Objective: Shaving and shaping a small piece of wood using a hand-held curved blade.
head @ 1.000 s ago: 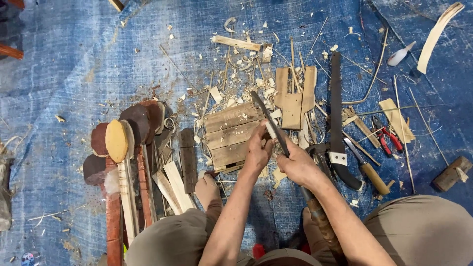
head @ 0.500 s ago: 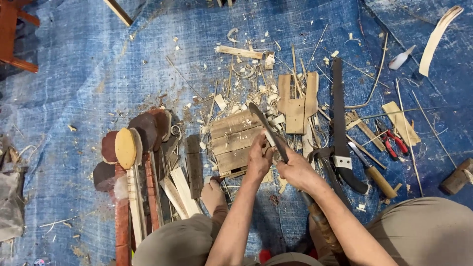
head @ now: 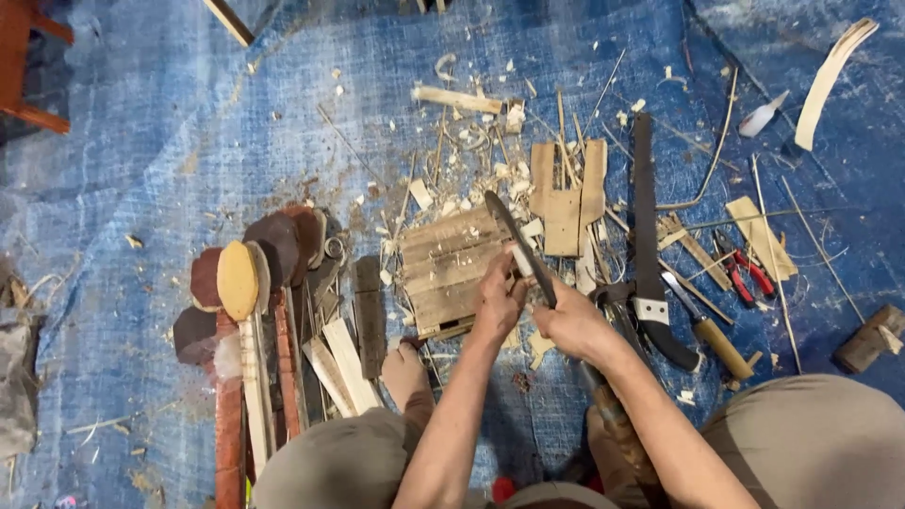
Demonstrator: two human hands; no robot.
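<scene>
My right hand (head: 570,325) grips a long dark knife (head: 514,236) whose blade slants up to the left over a slatted wooden block (head: 443,273). My left hand (head: 495,302) pinches a small pale sliver of wood (head: 521,260) against the blade's edge. Both hands touch just above the block's right end. My bare foot (head: 407,369) rests on the blue tarp (head: 189,141) beside the block. Wood shavings lie scattered around it.
Several wooden spoons and paddles (head: 238,283) lie in a row at the left. Right of the hands are a black-handled saw (head: 646,236), a wooden-handled tool (head: 709,335), red pliers (head: 747,275), flat wood offcuts (head: 566,193), a mallet (head: 867,341) and a curved wood strip (head: 830,75).
Both hands stay together at the knife over the block, with only small shifts. The view has drifted slightly.
</scene>
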